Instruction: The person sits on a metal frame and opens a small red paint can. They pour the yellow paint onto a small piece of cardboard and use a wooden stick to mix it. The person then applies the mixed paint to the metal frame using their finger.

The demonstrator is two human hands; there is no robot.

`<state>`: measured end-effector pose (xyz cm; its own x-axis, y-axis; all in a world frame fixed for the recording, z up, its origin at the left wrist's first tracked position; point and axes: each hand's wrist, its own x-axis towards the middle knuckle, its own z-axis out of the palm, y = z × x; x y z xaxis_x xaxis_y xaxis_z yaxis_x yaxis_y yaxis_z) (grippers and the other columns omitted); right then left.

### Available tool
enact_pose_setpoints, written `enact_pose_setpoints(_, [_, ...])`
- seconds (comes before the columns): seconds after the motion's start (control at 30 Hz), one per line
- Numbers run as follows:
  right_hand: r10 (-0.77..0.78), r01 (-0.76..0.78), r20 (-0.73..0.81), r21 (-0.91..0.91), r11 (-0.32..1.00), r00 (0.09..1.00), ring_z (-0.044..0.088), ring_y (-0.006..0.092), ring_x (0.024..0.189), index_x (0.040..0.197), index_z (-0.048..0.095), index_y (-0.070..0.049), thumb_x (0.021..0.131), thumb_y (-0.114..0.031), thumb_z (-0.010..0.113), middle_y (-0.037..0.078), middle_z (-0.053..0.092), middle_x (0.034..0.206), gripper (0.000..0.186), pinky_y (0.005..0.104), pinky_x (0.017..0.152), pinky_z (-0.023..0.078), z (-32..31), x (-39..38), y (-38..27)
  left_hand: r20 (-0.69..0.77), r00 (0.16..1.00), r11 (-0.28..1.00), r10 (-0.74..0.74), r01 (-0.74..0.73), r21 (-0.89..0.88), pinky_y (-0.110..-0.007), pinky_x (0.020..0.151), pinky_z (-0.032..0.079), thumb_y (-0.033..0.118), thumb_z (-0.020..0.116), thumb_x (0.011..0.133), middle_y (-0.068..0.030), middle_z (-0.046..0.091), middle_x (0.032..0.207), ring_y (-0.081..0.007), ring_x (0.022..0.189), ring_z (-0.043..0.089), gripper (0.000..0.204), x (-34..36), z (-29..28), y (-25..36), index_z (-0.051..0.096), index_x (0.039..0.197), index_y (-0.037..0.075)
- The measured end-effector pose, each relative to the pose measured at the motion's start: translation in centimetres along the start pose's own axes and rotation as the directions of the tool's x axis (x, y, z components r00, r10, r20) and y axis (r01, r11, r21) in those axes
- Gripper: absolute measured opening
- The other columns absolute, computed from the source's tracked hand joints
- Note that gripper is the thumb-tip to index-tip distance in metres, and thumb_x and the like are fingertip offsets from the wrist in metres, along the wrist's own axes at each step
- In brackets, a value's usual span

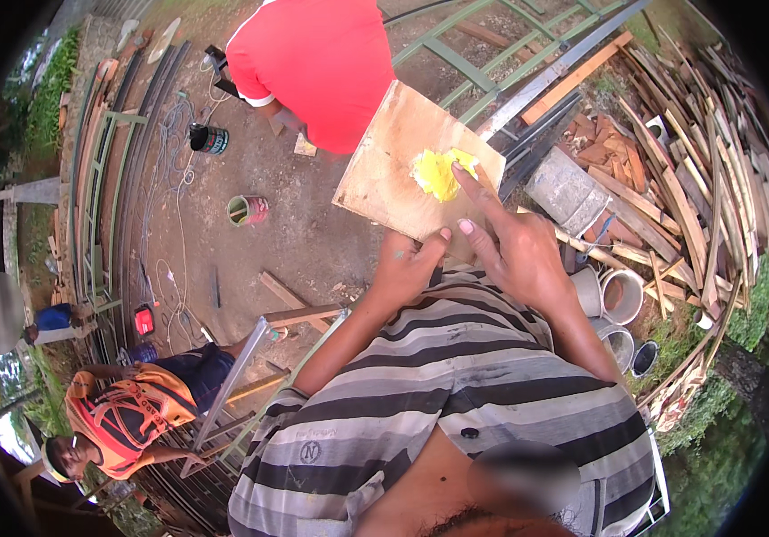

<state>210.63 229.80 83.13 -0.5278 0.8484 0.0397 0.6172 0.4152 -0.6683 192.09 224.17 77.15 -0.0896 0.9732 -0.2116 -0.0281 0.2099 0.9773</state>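
My left hand (411, 264) grips the lower edge of a square plywood board (371, 161), its thumb on top and the other fingers mostly hidden beneath. A soft lump of bright yellow paste (433, 177) sits on the board's right part. My right hand (514, 251) is at the board's right side, index finger stretched out onto the paste and thumb apart from it, just right of my left thumb.
A person in red (304, 63) bends beyond the board. Another in orange (134, 416) is lower left, beside metal framing (237, 376); one in blue (56, 317) is farther left. Around are a black bucket (208, 140), pink bucket (248, 210), cables, scrap lumber (679, 197) and pipes (621, 295).
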Motion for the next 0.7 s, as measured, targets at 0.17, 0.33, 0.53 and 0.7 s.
enact_pose_setpoints(0.17, [-0.086, 0.1, 0.144, -0.093, 0.991, 0.986, 0.063, 0.0451, 0.063, 0.158, 0.041, -0.02, 0.103, -0.031, 0.057, 0.023, 0.062, 0.065, 0.059, 0.0535, 0.063, 0.05, 0.8, -2.4, -1.2, -0.141, 0.989, 0.999, 0.038, -0.043, -0.034, -0.028, 0.058, 0.047, 0.012, 0.065, 0.096, -0.002, 0.065, 0.077, -0.0076, 0.065, 0.059, 0.018, -5.9, 0.9, -2.3, 0.066, 0.106, -0.004])
enact_pose_setpoints(0.33, [-0.157, 0.181, 0.242, -0.078, 0.98, 0.957, 0.063, 0.0459, 0.066, 0.159, 0.04, -0.021, 0.103, -0.033, 0.056, 0.025, 0.063, 0.072, 0.059, 0.0543, 0.067, 0.05, 1.6, -5.8, -2.3, -0.322, 0.936, 0.983, 0.142, -0.172, -0.066, -0.028, 0.056, 0.047, 0.012, 0.065, 0.096, -0.0027, 0.065, 0.076, -0.0087, 0.063, 0.06, 0.018, -11.1, 3.1, -4.1, 0.066, 0.105, -0.004])
enact_pose_setpoints(0.53, [-0.236, 0.269, 0.328, -0.057, 0.962, 0.915, 0.066, 0.0457, 0.071, 0.159, 0.039, -0.023, 0.104, -0.04, 0.054, 0.029, 0.07, 0.094, 0.06, 0.0553, 0.07, 0.051, 2.4, -9.5, -3.2, -0.342, 0.94, 0.995, 0.016, -0.049, -0.087, -0.026, 0.055, 0.049, 0.01, 0.065, 0.096, -0.0059, 0.068, 0.085, -0.0102, 0.064, 0.062, 0.019, -17.5, 4.3, -5.0, 0.065, 0.107, -0.005])
enact_pose_setpoints(0.7, [-0.248, 0.297, 0.412, -0.059, 0.953, 0.877, 0.066, 0.0455, 0.069, 0.158, 0.042, -0.022, 0.104, -0.041, 0.054, 0.026, 0.068, 0.079, 0.059, 0.0551, 0.069, 0.051, 2.2, -11.3, -3.5, -0.458, 0.875, 0.98, 0.159, -0.195, -0.031, -0.026, 0.055, 0.049, 0.011, 0.065, 0.096, -0.0063, 0.067, 0.083, -0.0115, 0.063, 0.062, 0.02, -19.7, 6.1, -5.8, 0.065, 0.107, -0.005])
